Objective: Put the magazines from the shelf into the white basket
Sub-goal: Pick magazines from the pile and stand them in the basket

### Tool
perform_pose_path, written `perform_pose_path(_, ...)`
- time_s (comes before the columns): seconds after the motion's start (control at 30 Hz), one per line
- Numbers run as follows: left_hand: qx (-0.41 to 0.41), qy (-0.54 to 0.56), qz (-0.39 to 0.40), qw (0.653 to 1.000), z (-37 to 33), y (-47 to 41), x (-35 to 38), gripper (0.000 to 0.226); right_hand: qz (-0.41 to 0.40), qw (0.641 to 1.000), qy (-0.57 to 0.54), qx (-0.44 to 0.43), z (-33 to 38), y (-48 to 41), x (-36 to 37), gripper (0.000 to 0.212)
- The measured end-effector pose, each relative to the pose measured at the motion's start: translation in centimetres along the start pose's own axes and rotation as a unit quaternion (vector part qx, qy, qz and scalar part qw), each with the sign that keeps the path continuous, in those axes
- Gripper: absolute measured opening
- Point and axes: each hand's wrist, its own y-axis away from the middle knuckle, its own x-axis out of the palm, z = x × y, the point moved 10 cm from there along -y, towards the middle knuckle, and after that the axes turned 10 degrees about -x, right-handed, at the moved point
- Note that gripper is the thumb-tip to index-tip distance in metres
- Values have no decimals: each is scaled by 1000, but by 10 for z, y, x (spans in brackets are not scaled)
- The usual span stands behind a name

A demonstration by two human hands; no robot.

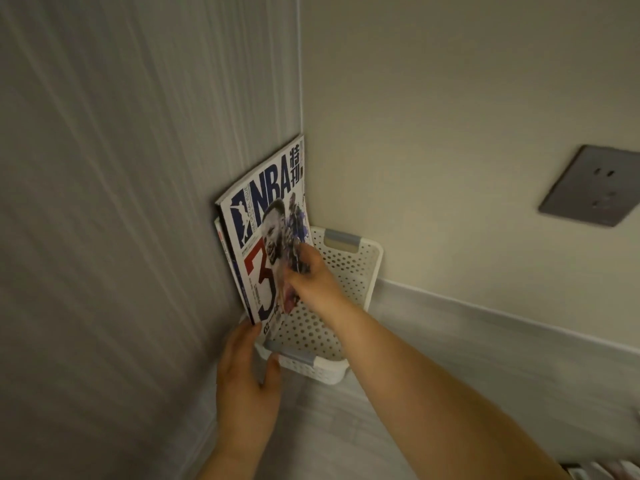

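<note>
A white perforated basket (349, 268) with grey handles stands on the floor in the corner of two walls. Magazines stand upright in its left side, leaning on the left wall. The front one is an NBA magazine (266, 216) with a big red 3 on its cover; another magazine (221, 239) shows behind it. My right hand (311, 278) pinches the NBA magazine's right edge. Lower down, my left hand (247, 372) rests on the basket's near rim by the grey handle (291, 353), fingertips touching the magazine's bottom corner.
A grey wall socket (594, 187) is on the right wall above a pale baseboard (485, 327). The ribbed left wall (114, 202) runs close beside the basket. Pale floor (332, 427) lies in front. Some striped object shows at the bottom right corner (602, 471).
</note>
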Motion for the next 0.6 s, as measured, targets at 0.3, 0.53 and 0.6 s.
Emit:
perform_pose_path(0.3, 71, -26, 158, 985, -28, 86, 34, 17, -193, 964, 182, -24, 22, 157, -149, 33)
perform_pose_path(0.53, 224, -127, 360, 897, -37, 236, 100, 35, -270, 856, 407, 169, -30, 373, -270, 31)
perform_pose_path(0.6, 283, -152, 396, 860, -39, 277, 117, 37, -248, 809, 483, 225, -44, 423, -283, 35)
